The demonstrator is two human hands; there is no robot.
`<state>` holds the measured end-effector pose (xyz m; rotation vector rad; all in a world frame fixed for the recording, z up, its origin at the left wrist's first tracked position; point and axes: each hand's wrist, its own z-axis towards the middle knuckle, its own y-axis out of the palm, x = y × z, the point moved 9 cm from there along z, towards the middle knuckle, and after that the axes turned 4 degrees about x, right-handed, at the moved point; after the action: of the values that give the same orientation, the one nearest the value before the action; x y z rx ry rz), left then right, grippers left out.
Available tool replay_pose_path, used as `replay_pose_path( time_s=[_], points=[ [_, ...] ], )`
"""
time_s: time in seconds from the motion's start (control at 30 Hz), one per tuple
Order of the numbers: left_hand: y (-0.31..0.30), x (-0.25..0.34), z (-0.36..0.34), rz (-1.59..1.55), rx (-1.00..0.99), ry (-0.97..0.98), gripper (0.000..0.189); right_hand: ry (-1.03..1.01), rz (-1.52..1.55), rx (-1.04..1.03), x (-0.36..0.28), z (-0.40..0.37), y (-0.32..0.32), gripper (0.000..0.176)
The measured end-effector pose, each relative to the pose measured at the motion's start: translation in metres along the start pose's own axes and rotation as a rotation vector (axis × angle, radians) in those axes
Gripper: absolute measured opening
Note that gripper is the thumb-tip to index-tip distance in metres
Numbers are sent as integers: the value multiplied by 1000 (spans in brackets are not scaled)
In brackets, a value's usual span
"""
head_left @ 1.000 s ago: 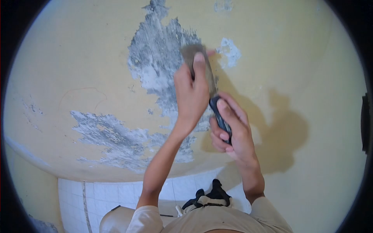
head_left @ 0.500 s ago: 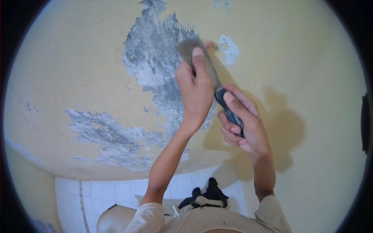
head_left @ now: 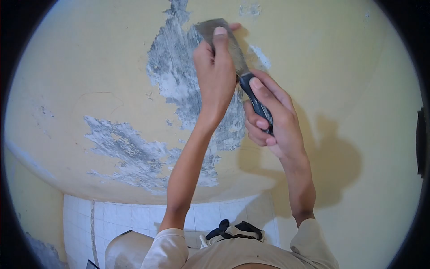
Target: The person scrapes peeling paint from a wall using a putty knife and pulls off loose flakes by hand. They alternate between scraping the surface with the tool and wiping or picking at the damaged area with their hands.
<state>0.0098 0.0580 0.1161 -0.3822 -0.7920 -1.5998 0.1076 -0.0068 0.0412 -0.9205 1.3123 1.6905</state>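
Observation:
A putty knife (head_left: 238, 58) with a wide metal blade and a dark handle is held up against the yellow wall (head_left: 112, 54). My right hand (head_left: 274, 105) wraps round its handle. My left hand (head_left: 216, 74) pinches the blade, thumb flat on its face and the other fingers partly hidden behind it. The blade's front edge lies at the upper right border of a large grey-white patch (head_left: 172, 62) where the paint is off. A second bare patch (head_left: 130, 148) spreads lower left on the wall.
Small pale spots (head_left: 260, 56) mark the wall right of the blade. White floor tiles (head_left: 130, 215) run below, with a beige rounded object (head_left: 125, 253) at lower left. My dark shoes (head_left: 224, 225) stand near the wall. A dark object (head_left: 421, 142) sits at the far right edge.
Both hands and the putty knife have moved up and slightly left along the wall. The grip of each hand looks the same. The view has shifted slightly.

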Motion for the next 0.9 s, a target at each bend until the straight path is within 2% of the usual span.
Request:
replay_pose_path(
  time_s=[0.03,0.1,0.13,0.17,0.23,0.27,0.33,0.37,0.4,0.47,0.5,0.57,0.63,0.67,0.73,0.77,0.83,0.87,0.9],
  points=[
    [-3,4,0,10,7,19,46,-94,-43,38,-10,-3,-2,36],
    [-7,16,-7,53,-42,263,46,-90,-21,83,11,-29,-35,36],
    [-27,16,-5,260,-29,549,42,-88,15,107,29,-47,-60,36],
    [-28,24,5,269,-20,571,42,-111,-16,150,50,-65,-86,33],
    [-29,61,-11,1058,494,995,47,-3,-42,312,100,-106,-135,31],
    [-17,34,4,1067,339,824,61,86,-41,390,128,-126,-160,30],
    [39,-27,-24,1183,-63,778,66,197,-6,571,180,-172,-210,30],
    [71,-63,-62,1164,-420,716,78,210,-12,561,188,-187,-218,30],
    [95,-70,-109,961,-666,644,73,231,-66,592,193,-199,-229,31],
    [115,-93,-203,422,-1327,385,63,242,-167,603,189,-208,-247,33],
    [115,-91,-201,433,-1329,384,63,241,-160,594,186,-206,-252,33],
    [97,-42,-168,796,-788,992,54,180,-282,615,162,-201,-264,35],
    [39,-7,-73,817,-149,783,64,141,-289,610,144,-196,-272,36],
    [23,24,-39,1013,175,868,56,93,-301,627,133,-193,-277,36],
    [-1,36,12,1053,460,752,63,39,-296,648,113,-189,-276,32],
    [-2,31,2,1063,467,745,63,47,-301,640,113,-188,-276,32],
    [41,-6,-36,1107,-103,802,61,43,-243,625,113,-181,-279,29],
    [42,-30,-77,812,-349,446,48,35,-248,607,113,-177,-277,29],
    [47,-62,-128,717,-647,158,33,59,-258,567,118,-174,-274,29]
  ],
)
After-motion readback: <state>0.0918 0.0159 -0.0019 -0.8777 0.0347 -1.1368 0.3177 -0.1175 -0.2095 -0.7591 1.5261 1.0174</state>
